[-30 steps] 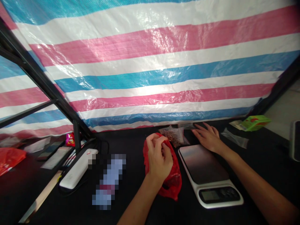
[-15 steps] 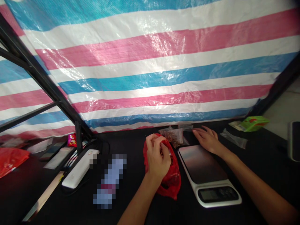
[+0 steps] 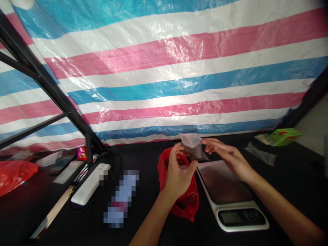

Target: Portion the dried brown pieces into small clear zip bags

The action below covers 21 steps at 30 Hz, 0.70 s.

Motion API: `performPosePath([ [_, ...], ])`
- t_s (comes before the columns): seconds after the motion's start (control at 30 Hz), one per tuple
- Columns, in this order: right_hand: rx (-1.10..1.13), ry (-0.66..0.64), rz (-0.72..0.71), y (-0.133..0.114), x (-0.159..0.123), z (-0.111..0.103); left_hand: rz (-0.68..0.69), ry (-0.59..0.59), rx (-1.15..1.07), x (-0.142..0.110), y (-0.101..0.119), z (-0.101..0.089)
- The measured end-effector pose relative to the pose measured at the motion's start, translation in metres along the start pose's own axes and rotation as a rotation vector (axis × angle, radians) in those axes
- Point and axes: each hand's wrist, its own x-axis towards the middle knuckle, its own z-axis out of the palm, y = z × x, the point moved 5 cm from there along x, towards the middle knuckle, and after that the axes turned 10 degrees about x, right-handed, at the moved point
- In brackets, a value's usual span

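Clear plastic bag (image 3: 191, 140) touched by right hand (image 3: 235, 160) near scale (image 3: 227, 182)
Left hand (image 3: 179, 177) is held wide open over red bag (image 3: 192, 203); whether clear plastic bag is pinched by right fingers cannot be told

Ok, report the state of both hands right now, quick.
Left hand: open, thumb and fingers apart over the red bag.
Right hand: closed at the fingertips, holding a small clear bag.

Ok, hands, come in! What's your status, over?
Left hand open over red plastic bag. Right hand pinching small clear plastic bag. Possibly in the way: silver-topped white scale, beside right forearm.
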Motion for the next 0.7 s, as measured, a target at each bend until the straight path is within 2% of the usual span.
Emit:
performPosePath([
  [0.1, 0.001, -0.31, 0.09, -0.007, -0.011, 0.036, -0.043, -0.017, -0.117, 0.004, -0.005, 0.001],
  [0.2, -0.027, -0.47, 0.108, -0.013, -0.017, 0.056, -0.089, -0.003, -0.2, 0.011, -0.007, -0.004],
  [0.27, -0.047, -0.492, 0.1, -0.015, -0.019, 0.06, -0.139, -0.002, -0.26, 0.015, -0.009, -0.008],
  [0.33, -0.113, -0.447, 0.071, -0.014, -0.018, 0.058, -0.193, 0.043, -0.324, 0.019, -0.012, -0.016],
  [0.43, -0.287, -0.377, -0.023, -0.011, -0.016, 0.056, -0.239, 0.292, -0.306, 0.024, -0.02, -0.04],
  [0.5, -0.362, -0.388, -0.075, -0.01, -0.013, 0.06, -0.233, 0.428, -0.16, 0.027, -0.025, -0.058],
  [0.57, -0.407, -0.438, -0.099, -0.01, -0.008, 0.069, -0.278, 0.431, 0.027, 0.032, -0.034, -0.07],
  [0.7, -0.618, -0.613, -0.117, -0.005, 0.01, 0.095, -0.353, 0.283, 0.273, 0.042, -0.058, -0.083],
])
